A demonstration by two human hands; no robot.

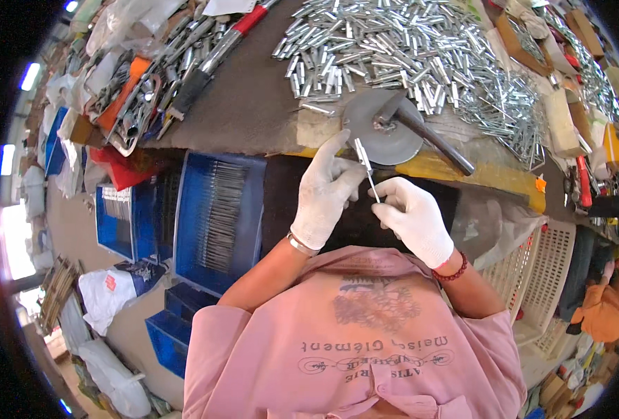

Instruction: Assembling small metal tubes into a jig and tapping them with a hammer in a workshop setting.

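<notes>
My left hand [327, 192], in a white glove, closes its fingers around a short silver metal sleeve [362, 155]. A thin metal rod [374, 192] runs from the sleeve's lower end toward my right hand [415, 218]. That gloved hand pinches the rod's lower part between thumb and fingers. Both hands are just in front of the bench edge, the part tilted between them. Behind them a round grey metal plate [400, 150] lies on the bench with a hammer [431, 136] across it, its handle pointing near right.
Loose silver sleeves [372, 45] form a big pile at the back, with thin rods [508, 115] at its right. Hand tools [198, 77] crowd the back left. A blue bin [254, 202] of rods stands left, a cream plastic basket [554, 265] right. Another person [602, 311] is far right.
</notes>
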